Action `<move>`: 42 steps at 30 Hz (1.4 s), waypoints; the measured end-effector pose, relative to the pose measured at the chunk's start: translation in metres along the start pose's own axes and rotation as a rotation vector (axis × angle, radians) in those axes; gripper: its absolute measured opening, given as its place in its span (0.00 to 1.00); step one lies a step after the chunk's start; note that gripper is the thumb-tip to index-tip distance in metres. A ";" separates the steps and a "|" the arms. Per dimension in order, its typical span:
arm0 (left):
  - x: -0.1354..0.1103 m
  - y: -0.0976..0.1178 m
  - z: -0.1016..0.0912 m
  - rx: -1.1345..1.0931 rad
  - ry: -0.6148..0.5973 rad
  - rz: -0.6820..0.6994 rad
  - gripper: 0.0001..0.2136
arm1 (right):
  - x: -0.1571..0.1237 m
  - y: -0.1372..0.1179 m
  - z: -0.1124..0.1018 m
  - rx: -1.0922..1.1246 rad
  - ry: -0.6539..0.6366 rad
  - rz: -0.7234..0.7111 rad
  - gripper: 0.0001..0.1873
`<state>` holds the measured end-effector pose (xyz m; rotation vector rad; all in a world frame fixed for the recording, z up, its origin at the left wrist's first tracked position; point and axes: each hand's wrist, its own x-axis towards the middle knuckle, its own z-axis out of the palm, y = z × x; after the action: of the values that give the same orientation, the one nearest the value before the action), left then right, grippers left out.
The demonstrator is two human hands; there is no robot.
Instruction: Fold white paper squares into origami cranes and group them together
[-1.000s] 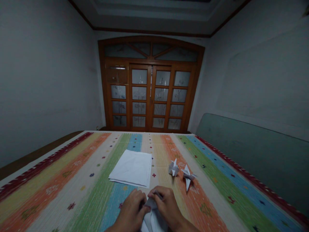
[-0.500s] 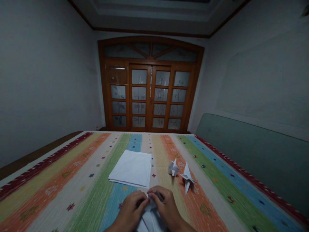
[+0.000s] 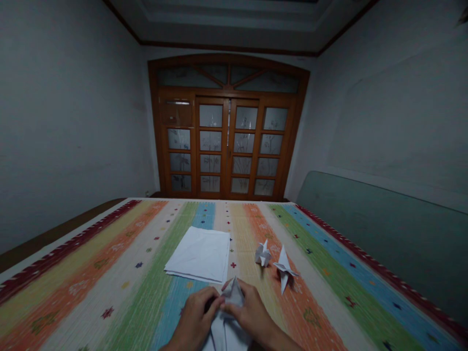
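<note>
1. Where the two hands meet at the near side of the table, folded paper (image 3: 234,291) is held between them, one pointed end upward and its lower part running toward the wearer.
2. Right hand (image 3: 253,308): thumb and fingers pinch the paper near that point.
3. Left hand (image 3: 197,312): fingers curled, thumb and forefinger pinching the paper's left edge (the remaining fingertips are hidden).
4. Beyond the hands, a white paper stack (image 3: 199,256) lies on the striped tablecloth (image 3: 139,302).
5. Right of the stack, two folded paper figures (image 3: 283,269) stand near each other.
</note>
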<state>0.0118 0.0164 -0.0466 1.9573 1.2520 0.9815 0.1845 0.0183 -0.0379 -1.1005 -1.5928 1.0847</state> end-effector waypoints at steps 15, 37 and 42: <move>-0.008 -0.008 -0.022 -0.139 -0.199 0.010 0.19 | -0.010 0.036 0.000 -0.255 0.132 0.052 0.34; -0.010 -0.008 -0.008 0.042 -0.085 -0.015 0.07 | -0.011 0.015 0.004 -0.197 0.015 -0.023 0.28; -0.010 -0.006 -0.011 0.032 -0.105 -0.010 0.08 | -0.010 0.014 0.004 -0.125 -0.029 -0.020 0.21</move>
<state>-0.0030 0.0104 -0.0480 1.9985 1.2245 0.8465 0.1855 0.0109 -0.0542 -1.1535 -1.7101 1.0027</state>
